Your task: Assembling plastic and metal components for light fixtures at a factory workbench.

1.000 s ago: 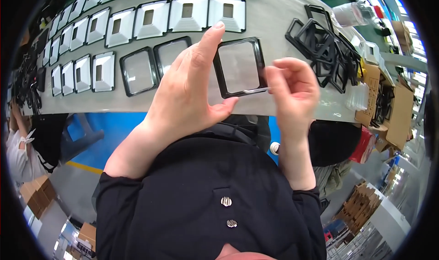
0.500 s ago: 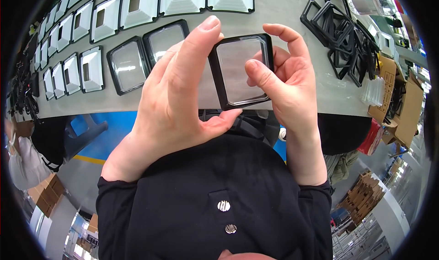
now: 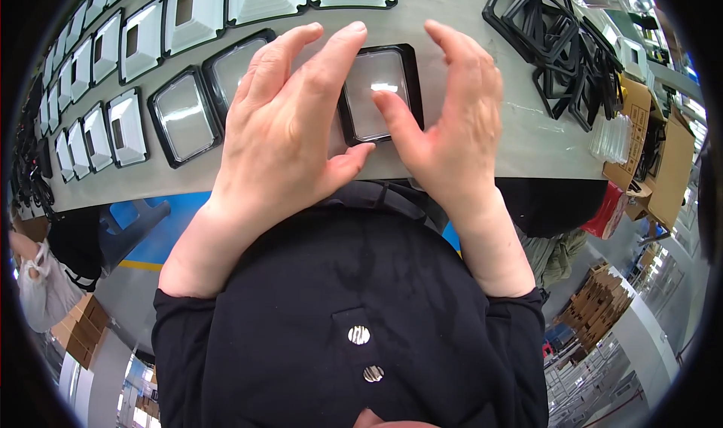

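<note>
A black rectangular frame with a clear pane (image 3: 381, 115) lies on the grey table between my two hands. My left hand (image 3: 282, 123) is open at its left side, thumb near the lower left corner. My right hand (image 3: 456, 119) is open on the other side; its thumb reaches over the pane while the other fingers stand away from the frame. Two similar framed panes are to the left: one (image 3: 184, 117) in full view, the other (image 3: 226, 66) partly hidden behind my left hand.
Rows of pale, stepped housings with black rims (image 3: 194, 13) cover the table's far and left parts. At the right lies a heap of loose black frames (image 3: 542, 29), beside a stack of clear panes (image 3: 610, 142) and an open cardboard box (image 3: 670, 168). A blue stool (image 3: 139, 224) stands below.
The framed pane has gone from between my hands down onto the table. Both hands have let go, and my right fingers have straightened and spread. The whole view has shifted slightly.
</note>
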{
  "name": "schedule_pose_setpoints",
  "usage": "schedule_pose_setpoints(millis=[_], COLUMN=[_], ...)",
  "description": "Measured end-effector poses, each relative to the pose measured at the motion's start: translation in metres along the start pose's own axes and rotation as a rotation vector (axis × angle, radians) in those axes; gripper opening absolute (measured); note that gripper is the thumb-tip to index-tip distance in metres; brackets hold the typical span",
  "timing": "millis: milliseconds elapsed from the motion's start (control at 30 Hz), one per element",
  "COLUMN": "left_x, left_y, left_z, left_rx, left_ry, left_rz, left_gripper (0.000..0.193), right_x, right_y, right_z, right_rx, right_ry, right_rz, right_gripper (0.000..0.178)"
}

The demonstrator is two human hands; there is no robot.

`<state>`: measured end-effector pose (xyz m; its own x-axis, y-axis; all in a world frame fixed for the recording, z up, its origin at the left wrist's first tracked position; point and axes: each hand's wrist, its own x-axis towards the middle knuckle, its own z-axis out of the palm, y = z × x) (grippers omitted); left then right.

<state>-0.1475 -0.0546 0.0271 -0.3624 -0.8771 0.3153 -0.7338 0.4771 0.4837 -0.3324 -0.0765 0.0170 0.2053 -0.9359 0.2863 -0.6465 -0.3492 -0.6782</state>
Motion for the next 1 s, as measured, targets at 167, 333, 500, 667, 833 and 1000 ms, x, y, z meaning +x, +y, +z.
schedule_pose_setpoints(millis=[167, 333, 500, 667, 833, 1000], left_x=[0.004, 0.001, 0.002, 0.014, 0.013, 0.017], left_y=[0.000, -0.006, 0.006, 0.007, 0.002, 0.031], left_z=[-0.001, -0.003, -0.003, -0.026, -0.044, -0.038], left_rx=[0.078, 0.085, 0.356, 0.437, 0.432, 0.349], left_ry=[-0.095, -0.181, -0.158, -0.211, -0.254, -0.140], left_rz=[-0.067, -0.029, -0.042, -0.038, -0.079, -0.010], left_gripper=[0.078, 0.070, 0.048, 0.046, 0.048, 0.053], right_x=[-0.021, -0.015, -0.012, -0.005, 0.022, 0.032], right_y=[0.000, -0.004, -0.002, -0.008, 0.019, 0.067], right_z=[-0.012, -0.009, -0.002, 0.009, -0.043, -0.091], right_rx=[-0.538, -0.651, -0.606, -0.383, -0.461, -0.864], right_ry=[-0.336, -0.316, -0.304, -0.306, 0.037, 0.088], right_rz=[-0.338, -0.350, -0.376, -0.351, -0.323, -0.226], right_gripper=[0.051, 0.046, 0.044, 0.054, 0.052, 0.030])
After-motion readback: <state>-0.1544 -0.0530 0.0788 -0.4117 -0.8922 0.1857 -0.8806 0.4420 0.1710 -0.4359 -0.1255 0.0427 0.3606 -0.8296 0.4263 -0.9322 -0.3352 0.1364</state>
